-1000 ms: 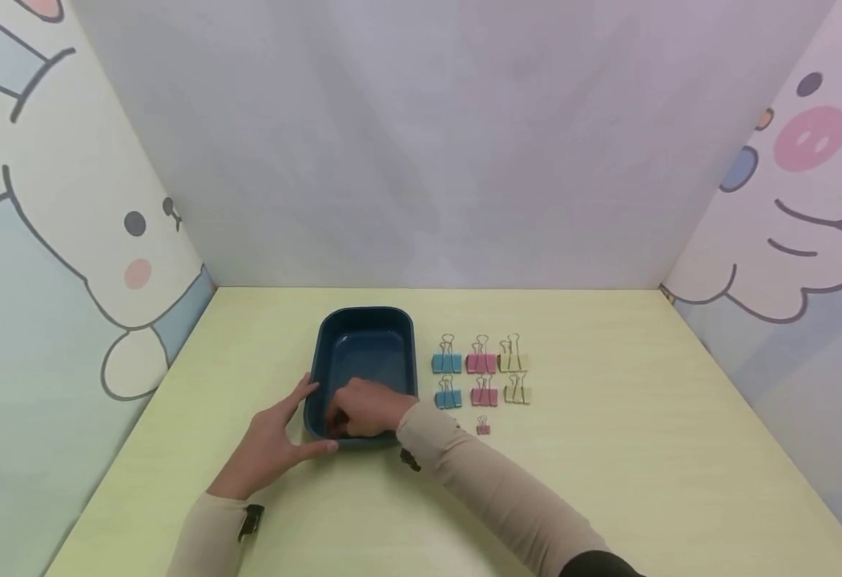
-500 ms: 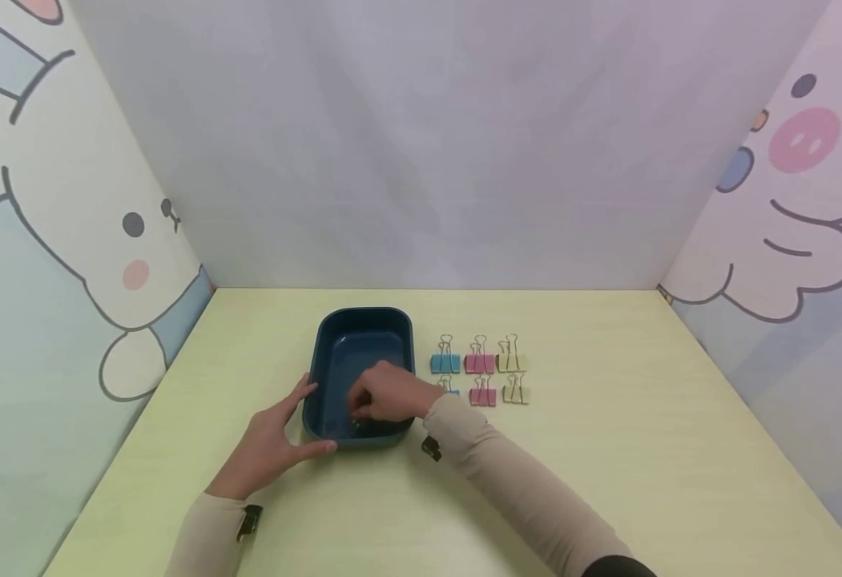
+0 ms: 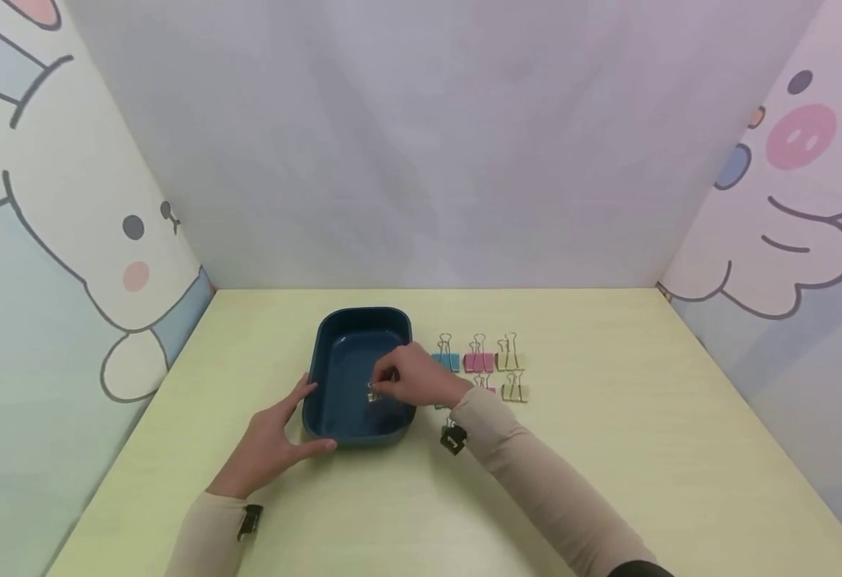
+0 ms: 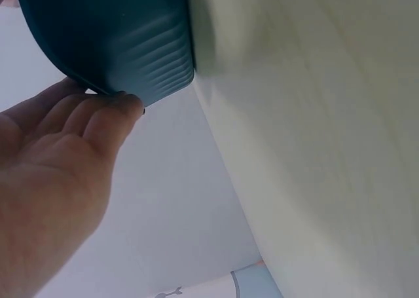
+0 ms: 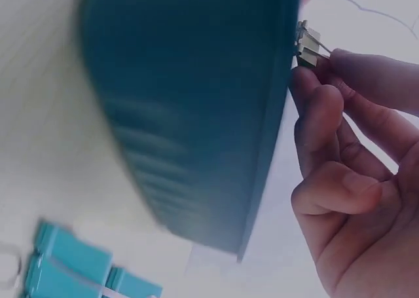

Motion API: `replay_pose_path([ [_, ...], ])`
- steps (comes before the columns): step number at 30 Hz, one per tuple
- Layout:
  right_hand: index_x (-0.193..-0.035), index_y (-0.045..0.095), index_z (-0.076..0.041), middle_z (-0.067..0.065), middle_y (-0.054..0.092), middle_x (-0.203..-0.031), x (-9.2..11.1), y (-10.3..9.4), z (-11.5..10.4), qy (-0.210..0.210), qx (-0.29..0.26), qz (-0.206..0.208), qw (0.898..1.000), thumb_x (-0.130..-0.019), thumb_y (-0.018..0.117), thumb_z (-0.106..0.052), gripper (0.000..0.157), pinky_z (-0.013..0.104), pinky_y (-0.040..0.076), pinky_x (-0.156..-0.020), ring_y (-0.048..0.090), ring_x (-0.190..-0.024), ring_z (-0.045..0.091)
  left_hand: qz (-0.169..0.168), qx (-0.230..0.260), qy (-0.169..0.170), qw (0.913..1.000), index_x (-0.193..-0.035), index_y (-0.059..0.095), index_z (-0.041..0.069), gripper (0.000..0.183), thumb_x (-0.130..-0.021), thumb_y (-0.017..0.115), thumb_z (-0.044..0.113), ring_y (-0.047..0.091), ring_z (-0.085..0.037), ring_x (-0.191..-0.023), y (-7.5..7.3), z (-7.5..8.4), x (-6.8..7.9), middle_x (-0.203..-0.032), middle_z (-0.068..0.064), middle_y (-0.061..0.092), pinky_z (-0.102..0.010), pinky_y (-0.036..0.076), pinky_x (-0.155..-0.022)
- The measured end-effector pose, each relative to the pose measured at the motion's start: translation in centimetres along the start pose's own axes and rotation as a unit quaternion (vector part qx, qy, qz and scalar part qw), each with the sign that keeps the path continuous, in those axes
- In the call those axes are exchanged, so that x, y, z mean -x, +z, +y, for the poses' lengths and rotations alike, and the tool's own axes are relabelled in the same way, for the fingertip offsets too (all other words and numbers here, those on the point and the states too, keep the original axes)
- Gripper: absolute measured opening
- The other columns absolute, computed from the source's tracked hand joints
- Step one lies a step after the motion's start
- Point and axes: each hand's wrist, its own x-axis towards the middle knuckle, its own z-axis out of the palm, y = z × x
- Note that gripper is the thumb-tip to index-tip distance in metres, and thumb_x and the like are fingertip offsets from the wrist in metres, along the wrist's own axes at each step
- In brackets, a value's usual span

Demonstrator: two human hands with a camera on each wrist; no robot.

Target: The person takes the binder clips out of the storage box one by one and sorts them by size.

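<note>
A dark blue tray (image 3: 348, 361) stands on the table, left of the middle. My left hand (image 3: 265, 449) rests against its near left corner, fingers along the left side and thumb at the front edge. In the left wrist view the fingertips (image 4: 124, 105) touch the tray wall. My right hand (image 3: 416, 377) is over the right part of the tray and pinches a small pale yellow binder clip (image 3: 372, 394) by its wire handle. The right wrist view shows this binder clip (image 5: 308, 46) between thumb and finger, beside the tray rim.
Right of the tray stand larger binder clips in rows: blue (image 3: 448, 361), pink (image 3: 479, 363) and yellow (image 3: 511, 362), with another yellow one (image 3: 515, 393) nearer. The right hand and sleeve partly cover several. A grey wall (image 3: 421, 160) closes the back.
My right hand has risen from the tray's near end and moved right and away from me, bringing the small yellow binder clip into sight. The left hand and the tray have stayed put.
</note>
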Motion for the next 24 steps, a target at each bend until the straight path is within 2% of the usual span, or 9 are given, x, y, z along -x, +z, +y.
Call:
replay_pose_path([
  [5, -0.088, 0.079, -0.016, -0.004, 0.075, -0.082, 1.8, -0.9, 1.1, 0.023, -0.026, 0.015, 0.999, -0.095, 0.069, -0.015, 0.011, 0.018, 0.051, -0.059, 0.057, -0.063, 0.003, -0.004, 0.004, -0.008, 0.9999, -0.157, 0.035, 0.011, 0.103, -0.077, 0.081, 0.056, 0.043, -0.043, -0.143, 0.5, -0.1, 0.3, -0.165, -0.015, 0.031, -0.061, 0.046, -0.11],
  [9, -0.086, 0.078, -0.015, 0.002, 0.075, -0.08, 3.8, -2.2, 2.6, 0.038, -0.04, 0.036, 0.998, -0.094, 0.069, -0.014, 0.012, 0.018, 0.047, -0.057, 0.055, -0.062, 0.005, -0.001, 0.006, -0.004, 1.0, -0.156, 0.036, 0.009, 0.102, -0.077, 0.081, 0.054, 0.043, -0.044, -0.143, 0.4, 0.1, 0.5, -0.165, -0.016, 0.03, -0.061, 0.046, -0.109],
  [15, -0.085, 0.076, -0.011, 0.005, 0.073, -0.08, 7.5, -3.9, 5.3, 0.094, -0.044, 0.053, 0.993, -0.094, 0.067, -0.011, 0.012, 0.02, 0.046, -0.055, 0.054, -0.061, 0.007, -0.002, 0.012, 0.003, 0.9999, -0.156, 0.035, 0.01, 0.102, -0.077, 0.082, 0.055, 0.043, -0.044, -0.143, 0.3, -0.1, 0.4, -0.164, -0.016, 0.032, -0.061, 0.046, -0.109],
  [19, -0.085, 0.074, -0.01, 0.005, 0.073, -0.081, 9.1, -4.3, 6.9, 0.13, -0.054, 0.059, 0.988, -0.094, 0.066, -0.01, 0.012, 0.021, 0.05, -0.055, 0.059, -0.065, 0.009, 0.005, 0.015, 0.011, 0.9998, -0.156, 0.035, 0.01, 0.101, -0.078, 0.082, 0.051, 0.042, -0.044, -0.143, 0.3, -0.5, 0.1, -0.165, -0.015, 0.031, -0.062, 0.046, -0.109],
  [24, -0.083, 0.075, -0.013, 0.001, 0.07, -0.075, 10.8, -4.1, 8.4, 0.158, -0.03, 0.065, 0.985, -0.093, 0.069, -0.014, 0.012, 0.021, 0.045, -0.052, 0.054, -0.061, 0.009, 0.005, 0.015, 0.015, 0.9998, -0.156, 0.035, 0.01, 0.1, -0.078, 0.082, 0.051, 0.042, -0.043, -0.144, 0.3, -0.6, -0.1, -0.165, -0.014, 0.032, -0.062, 0.045, -0.11],
])
